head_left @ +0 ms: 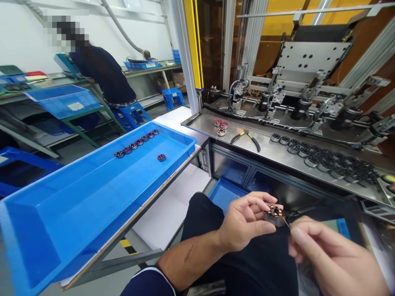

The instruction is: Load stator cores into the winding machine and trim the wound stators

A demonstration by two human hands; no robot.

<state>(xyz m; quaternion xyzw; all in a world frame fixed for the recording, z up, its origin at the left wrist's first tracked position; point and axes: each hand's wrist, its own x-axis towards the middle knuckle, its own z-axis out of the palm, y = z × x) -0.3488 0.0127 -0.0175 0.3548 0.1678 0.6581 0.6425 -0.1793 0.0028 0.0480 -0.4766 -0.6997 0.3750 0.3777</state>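
Note:
Above my lap, my left hand [243, 222] is closed around a motor stator [275, 218], a short metal ring with copper windings and black parts on top. My right hand [327, 250] is just to its right, with thumb and forefinger pinched on a thin copper wire [286, 222] that runs to the stator's edge. The palm side of the right hand is mostly hidden. On the metal bench ahead lie pliers [246, 132] with green and black handles, their handles spread. Left of them sit several red-topped stators [221, 126].
Many black-topped stators [321, 158] crowd the right of the metal bench [212, 130]. Behind stands a machine [311, 61] with metal fixtures. At left, a long blue tray [92, 197] holds a row of stators [136, 144] and one apart. A person [101, 74] sits on a stool farther back.

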